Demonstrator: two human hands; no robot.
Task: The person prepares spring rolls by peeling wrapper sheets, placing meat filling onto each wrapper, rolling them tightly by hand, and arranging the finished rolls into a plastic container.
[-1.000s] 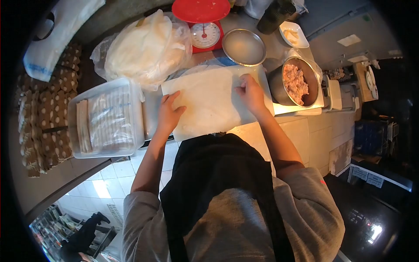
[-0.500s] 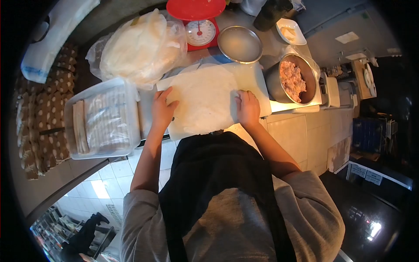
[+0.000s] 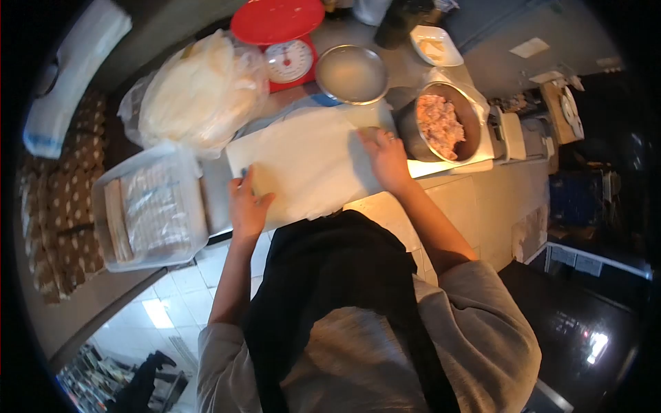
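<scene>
A thin, pale, round sheet, probably a rice-paper wrapper (image 3: 303, 158), lies flat on a whitish cutting board (image 3: 256, 217) in front of my apron. My left hand (image 3: 249, 206) rests at the left edge of the board, thumb spread away from the fingers. On the other side, my right hand (image 3: 389, 162) reaches along the board's right part, its fingers stretched over the edge of the sheet. Just right of that hand stands a metal pot (image 3: 470, 124) with pinkish minced meat (image 3: 439, 126) in it. Beyond the board sits a steel bowl (image 3: 352, 74) of cloudy liquid.
A bagged stack of pale round sheets (image 3: 196, 93) lies at back left, beside a red scale (image 3: 277, 20). A plastic box (image 3: 200, 237) of wrapped rolls is at left, near egg trays (image 3: 65, 199). A white dish (image 3: 451, 55) stands behind the pot.
The view has turned slightly. My left hand has slid nearer along the board's left edge, while my right hand has moved farther up the right side, its fingers now straighter.
</scene>
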